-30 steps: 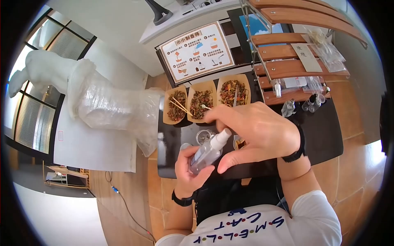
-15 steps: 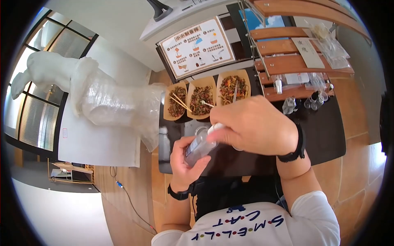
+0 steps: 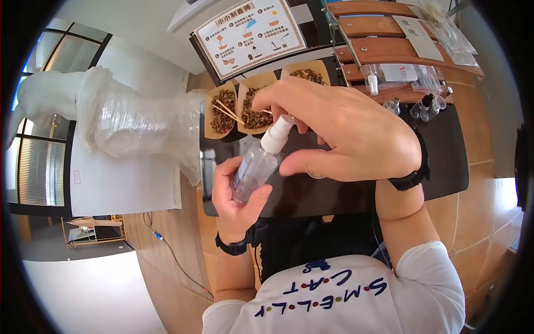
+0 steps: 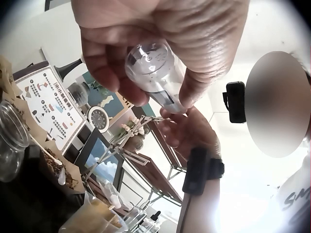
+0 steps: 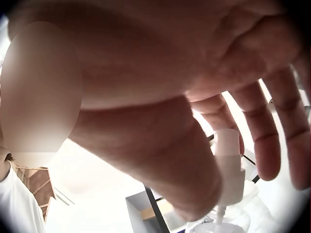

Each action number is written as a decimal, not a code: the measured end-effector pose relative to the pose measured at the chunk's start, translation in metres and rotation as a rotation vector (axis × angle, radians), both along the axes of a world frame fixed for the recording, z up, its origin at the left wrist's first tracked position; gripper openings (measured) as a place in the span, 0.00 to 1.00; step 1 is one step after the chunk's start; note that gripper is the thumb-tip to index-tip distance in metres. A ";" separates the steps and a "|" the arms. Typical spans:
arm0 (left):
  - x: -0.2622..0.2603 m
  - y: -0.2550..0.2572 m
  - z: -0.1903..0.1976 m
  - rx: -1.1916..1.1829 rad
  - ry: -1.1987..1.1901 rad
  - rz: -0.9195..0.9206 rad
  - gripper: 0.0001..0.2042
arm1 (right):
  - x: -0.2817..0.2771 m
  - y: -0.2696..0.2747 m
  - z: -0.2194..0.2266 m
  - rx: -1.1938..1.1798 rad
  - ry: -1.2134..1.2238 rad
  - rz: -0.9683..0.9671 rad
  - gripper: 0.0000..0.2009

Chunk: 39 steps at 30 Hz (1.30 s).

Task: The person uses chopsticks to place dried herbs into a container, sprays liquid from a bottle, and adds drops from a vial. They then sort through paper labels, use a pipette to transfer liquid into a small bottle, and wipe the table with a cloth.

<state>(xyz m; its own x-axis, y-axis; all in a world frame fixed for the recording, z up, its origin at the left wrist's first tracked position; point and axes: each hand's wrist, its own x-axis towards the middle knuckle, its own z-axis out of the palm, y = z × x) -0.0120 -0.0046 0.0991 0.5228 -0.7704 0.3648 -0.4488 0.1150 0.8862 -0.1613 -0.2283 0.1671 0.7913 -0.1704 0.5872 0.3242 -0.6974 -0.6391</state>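
Observation:
A clear spray bottle [image 3: 253, 171] with a white pump top [image 3: 277, 134] leans toward the right in the head view. My left hand [image 3: 236, 195] holds it round the body, thumb on the near side. Over the pump hovers my right hand [image 3: 356, 133], its fingers spread past the top and its thumb beside the bottle's shoulder. In the right wrist view the fingers hang fairly straight about the pump top [image 5: 228, 167], and a thin stem shows below its collar. The left wrist view shows the bottle's base [image 4: 148, 60] and its see-through body.
Paper trays [image 3: 210, 129] of dried plant bits line the table's [image 3: 445, 161] far side, one with wooden sticks [image 3: 229, 111]. Small bottles [image 3: 428, 108] stand at right, by a wooden slatted rack [image 3: 384, 50]. Behind stands a printed sign [image 3: 250, 36]. Wrapped plastic [image 3: 133, 119] stands left.
Half a second ago my right fingers were round the pump top, turning it; now they have loosened and spread. The bottle stays in my left hand, and the head view has shifted.

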 end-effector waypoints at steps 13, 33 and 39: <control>0.030 0.003 0.011 0.111 -0.241 0.134 0.27 | -0.010 -0.008 0.014 0.259 -0.319 -0.244 0.12; 0.054 0.034 0.006 0.545 -0.546 0.277 0.22 | -0.016 0.010 0.051 0.159 0.078 -0.457 0.10; 0.052 0.032 0.007 0.509 -0.564 0.277 0.23 | -0.021 0.004 0.049 0.109 0.110 -0.420 0.10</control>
<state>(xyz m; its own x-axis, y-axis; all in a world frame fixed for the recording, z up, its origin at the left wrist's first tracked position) 0.0403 0.0275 0.1061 0.5606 -0.7828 0.2701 -0.7973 -0.4220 0.4315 -0.1827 -0.2242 0.2160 0.6969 -0.5463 0.4646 -0.0465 -0.6808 -0.7310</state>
